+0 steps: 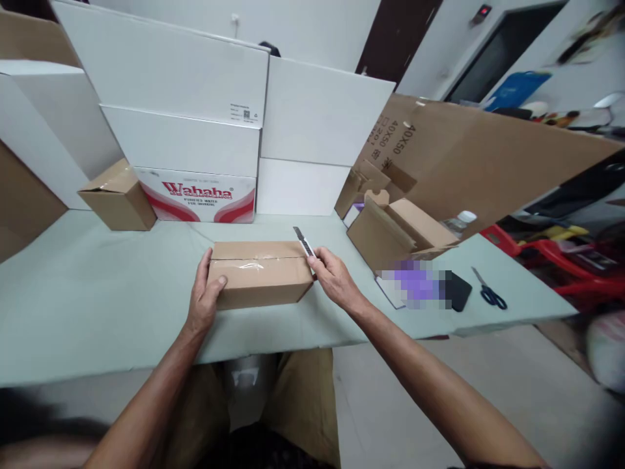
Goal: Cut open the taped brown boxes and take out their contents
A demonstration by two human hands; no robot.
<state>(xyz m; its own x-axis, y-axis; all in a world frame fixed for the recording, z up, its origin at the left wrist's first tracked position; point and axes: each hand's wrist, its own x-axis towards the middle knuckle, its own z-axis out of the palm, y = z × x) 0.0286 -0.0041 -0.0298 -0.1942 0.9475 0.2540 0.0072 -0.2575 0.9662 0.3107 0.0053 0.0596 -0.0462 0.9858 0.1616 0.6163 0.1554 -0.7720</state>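
A closed brown cardboard box (263, 277) lies on the pale green table in front of me, with a seam along its top and shiny tape across part of it. My left hand (204, 293) grips the box's left end, thumb on top and fingers along the side. At the right end, my right hand (332, 273) is closed around a utility knife (306, 244). Its blade is out and points up and away, above the box's far right corner. Some fingers of the right hand are hidden behind the box's end.
White cartons (195, 143) stand stacked along the back. A smaller brown box (120, 198) sits at the back left. To the right are an open cardboard box (383, 234), a clear bottle (461, 223), a blurred purple item (415, 284), a black flat object (458, 291) and scissors (489, 293).
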